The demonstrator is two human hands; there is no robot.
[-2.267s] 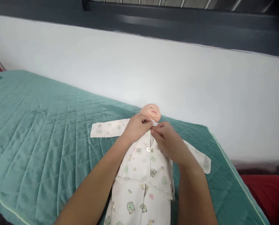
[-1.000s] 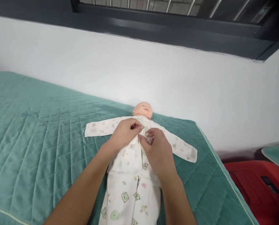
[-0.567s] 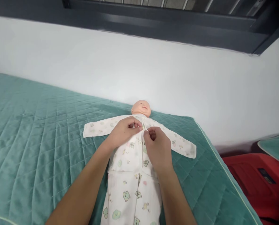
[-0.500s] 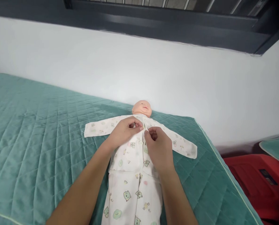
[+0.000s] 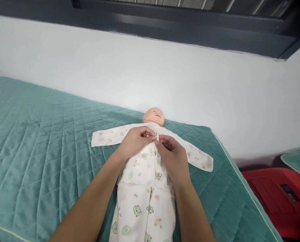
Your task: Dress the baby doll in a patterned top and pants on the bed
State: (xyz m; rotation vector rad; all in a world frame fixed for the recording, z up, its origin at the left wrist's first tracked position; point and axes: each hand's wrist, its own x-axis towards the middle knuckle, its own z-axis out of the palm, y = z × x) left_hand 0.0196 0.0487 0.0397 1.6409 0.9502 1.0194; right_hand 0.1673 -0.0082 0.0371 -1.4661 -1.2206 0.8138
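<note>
White bear-print shirt (image 5: pixel 138 172) and trousers (image 5: pixel 133 218) clothe the baby doll (image 5: pixel 152 115), face up on the green quilt (image 5: pixel 51 154). On my feed, left hand (image 5: pixel 135 141) and right hand (image 5: pixel 175 158) pinch the shirt's chest opening, nearer together than a second ago, half hiding it; lower trousers are cut off.

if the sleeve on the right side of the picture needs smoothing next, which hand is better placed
Probably the right hand: it lies beside that sleeve, while the left hand is farther away, with the right in between.
</note>
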